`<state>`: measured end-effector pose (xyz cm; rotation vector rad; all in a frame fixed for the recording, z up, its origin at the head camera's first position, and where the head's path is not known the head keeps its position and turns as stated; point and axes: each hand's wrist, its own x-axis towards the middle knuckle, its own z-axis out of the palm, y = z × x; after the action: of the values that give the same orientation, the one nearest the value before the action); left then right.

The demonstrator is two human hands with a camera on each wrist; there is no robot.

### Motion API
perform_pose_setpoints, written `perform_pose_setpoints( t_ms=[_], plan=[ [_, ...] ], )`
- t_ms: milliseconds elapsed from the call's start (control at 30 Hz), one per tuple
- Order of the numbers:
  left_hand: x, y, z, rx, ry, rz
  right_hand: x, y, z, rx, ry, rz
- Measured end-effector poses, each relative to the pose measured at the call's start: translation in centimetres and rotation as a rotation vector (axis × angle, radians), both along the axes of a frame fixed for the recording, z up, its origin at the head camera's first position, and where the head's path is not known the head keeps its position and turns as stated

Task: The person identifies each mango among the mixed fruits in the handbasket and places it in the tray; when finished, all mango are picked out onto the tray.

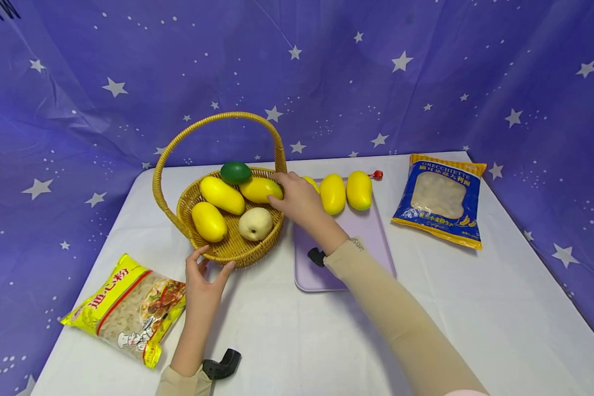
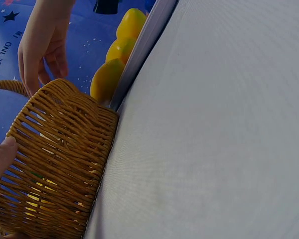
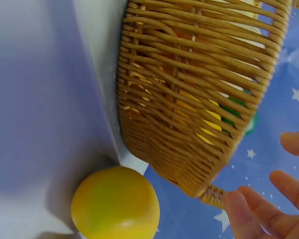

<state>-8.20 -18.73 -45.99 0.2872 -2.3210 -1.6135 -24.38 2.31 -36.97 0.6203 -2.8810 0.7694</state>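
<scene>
A wicker basket with a tall handle holds three yellow mangoes, a dark green oval fruit and a pale round pear. My right hand is over the basket's right rim, fingers spread beside the rightmost mango. The right wrist view shows its fingers apart near the handle's base, nothing between them. At the front rim, my left hand touches the basket with thumb and fingers spread; its thumb lies against the wicker in the left wrist view.
A lilac tray right of the basket bears more yellow mangoes, one partly behind my right hand. A small red object lies behind it. A yellow pasta bag lies front left, a blue orecchiette bag far right.
</scene>
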Motion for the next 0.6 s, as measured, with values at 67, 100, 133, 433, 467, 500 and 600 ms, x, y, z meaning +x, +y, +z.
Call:
perform_pose_setpoints(
  t_ms=[67, 100, 133, 433, 467, 500, 600],
  plan=[
    [0.0, 0.0, 0.1, 0.002, -0.005, -0.002, -0.2, -0.4, -0.3, 0.017, -0.002, 0.002],
    [0.0, 0.0, 0.0, 0.001, -0.007, -0.001, -0.3, -0.6, -0.4, 0.025, -0.004, 0.001],
    [0.0, 0.0, 0.0, 0.002, -0.008, -0.001, -0.4, -0.7, -0.4, 0.033, -0.009, 0.002],
    [-0.2, -0.1, -0.1, 0.015, -0.039, 0.0, -1.2, -1.7, -0.7, 0.123, -0.023, -0.006],
    [-0.1, -0.1, -0.1, 0.017, -0.042, 0.001, -1.3, -1.8, -0.6, 0.132, -0.018, -0.003],
    [-0.1, -0.1, -0.1, 0.02, -0.042, 0.0, -1.4, -1.9, -0.6, 0.139, -0.013, 0.001],
    [0.0, -0.1, 0.0, 0.019, -0.038, -0.003, -1.6, -2.4, -0.4, 0.156, -0.012, 0.011]
  ],
)
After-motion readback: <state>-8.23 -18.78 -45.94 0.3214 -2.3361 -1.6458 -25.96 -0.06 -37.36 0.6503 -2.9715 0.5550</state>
